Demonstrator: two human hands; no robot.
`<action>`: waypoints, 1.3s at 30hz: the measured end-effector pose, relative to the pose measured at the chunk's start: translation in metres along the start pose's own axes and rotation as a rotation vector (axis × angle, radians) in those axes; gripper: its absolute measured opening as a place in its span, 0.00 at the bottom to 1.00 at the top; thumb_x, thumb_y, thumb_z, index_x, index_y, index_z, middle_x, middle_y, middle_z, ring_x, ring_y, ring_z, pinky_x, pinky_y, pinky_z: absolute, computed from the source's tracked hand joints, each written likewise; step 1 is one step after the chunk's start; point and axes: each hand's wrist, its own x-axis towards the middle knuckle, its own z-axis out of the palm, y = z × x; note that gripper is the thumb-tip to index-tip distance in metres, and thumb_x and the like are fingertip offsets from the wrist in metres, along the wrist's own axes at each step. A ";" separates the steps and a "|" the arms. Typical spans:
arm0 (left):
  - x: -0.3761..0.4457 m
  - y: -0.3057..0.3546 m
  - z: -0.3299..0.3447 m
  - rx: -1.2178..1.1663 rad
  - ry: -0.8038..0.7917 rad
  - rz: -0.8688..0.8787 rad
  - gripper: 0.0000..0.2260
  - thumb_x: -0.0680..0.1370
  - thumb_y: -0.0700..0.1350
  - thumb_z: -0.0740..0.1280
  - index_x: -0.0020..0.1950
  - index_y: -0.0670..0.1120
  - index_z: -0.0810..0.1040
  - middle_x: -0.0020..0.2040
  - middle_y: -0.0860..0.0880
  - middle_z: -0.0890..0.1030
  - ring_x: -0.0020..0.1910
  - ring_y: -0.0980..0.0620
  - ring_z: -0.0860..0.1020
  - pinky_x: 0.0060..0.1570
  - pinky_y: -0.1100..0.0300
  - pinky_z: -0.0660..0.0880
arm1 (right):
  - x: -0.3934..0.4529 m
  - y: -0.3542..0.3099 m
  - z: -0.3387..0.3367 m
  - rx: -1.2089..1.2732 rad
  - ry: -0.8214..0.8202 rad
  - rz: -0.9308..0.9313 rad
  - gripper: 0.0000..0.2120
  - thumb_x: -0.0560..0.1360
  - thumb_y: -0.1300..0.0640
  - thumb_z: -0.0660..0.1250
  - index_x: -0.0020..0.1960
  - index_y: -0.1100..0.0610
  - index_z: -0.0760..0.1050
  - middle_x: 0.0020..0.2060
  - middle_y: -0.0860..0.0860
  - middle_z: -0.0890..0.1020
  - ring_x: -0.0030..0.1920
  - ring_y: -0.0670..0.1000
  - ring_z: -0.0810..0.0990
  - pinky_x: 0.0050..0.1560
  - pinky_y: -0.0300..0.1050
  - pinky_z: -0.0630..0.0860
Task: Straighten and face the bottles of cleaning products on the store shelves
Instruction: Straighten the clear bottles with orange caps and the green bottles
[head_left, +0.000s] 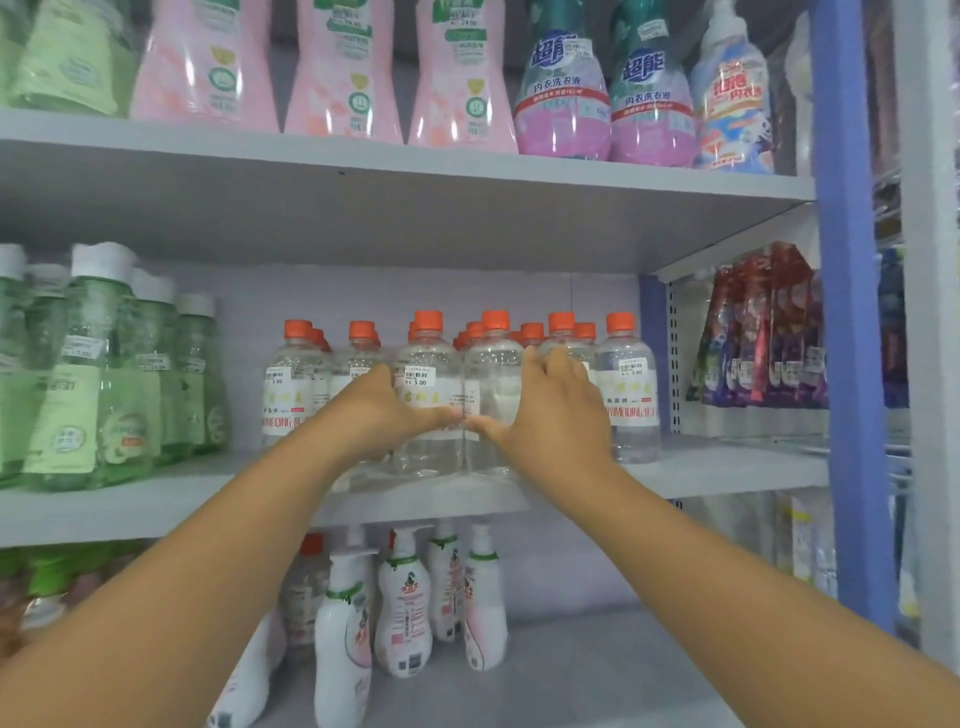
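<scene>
Labels (441, 395) half hidden behind hands (558, 415)

Mid shelf (727, 467) w/ clear bottles (631, 395)

Clear bottles (462, 384) mid shelf (156, 512), green bottles (104, 374) left, pouches (763, 332) right

Left hand (382, 410): gripping a clear orange-capped bottle (427, 395) on the middle shelf (156, 506).
Right hand (556, 410): gripping the neighbouring clear bottle (493, 384).
Thumbs: nearly touching in front.
Upper shelf: pink bottles (343, 73).
</scene>
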 end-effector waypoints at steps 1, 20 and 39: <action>-0.001 -0.002 0.002 -0.002 0.006 0.003 0.65 0.49 0.82 0.70 0.78 0.49 0.63 0.60 0.52 0.78 0.49 0.50 0.82 0.49 0.49 0.83 | 0.001 0.002 0.001 -0.002 -0.009 -0.012 0.48 0.70 0.26 0.66 0.76 0.58 0.63 0.69 0.54 0.70 0.69 0.55 0.69 0.69 0.50 0.71; -0.002 -0.018 0.006 -0.113 0.028 0.116 0.21 0.67 0.67 0.77 0.49 0.61 0.70 0.48 0.59 0.80 0.34 0.63 0.83 0.33 0.65 0.79 | 0.130 0.007 -0.035 0.119 -0.394 -0.207 0.23 0.75 0.36 0.71 0.35 0.55 0.80 0.28 0.51 0.81 0.32 0.51 0.79 0.31 0.42 0.66; 0.000 -0.020 0.007 -0.079 0.041 0.117 0.41 0.56 0.77 0.73 0.63 0.62 0.69 0.51 0.59 0.81 0.43 0.58 0.84 0.45 0.53 0.83 | 0.137 0.020 -0.038 0.200 -0.471 -0.274 0.10 0.78 0.43 0.70 0.52 0.48 0.84 0.46 0.48 0.87 0.44 0.49 0.85 0.42 0.42 0.77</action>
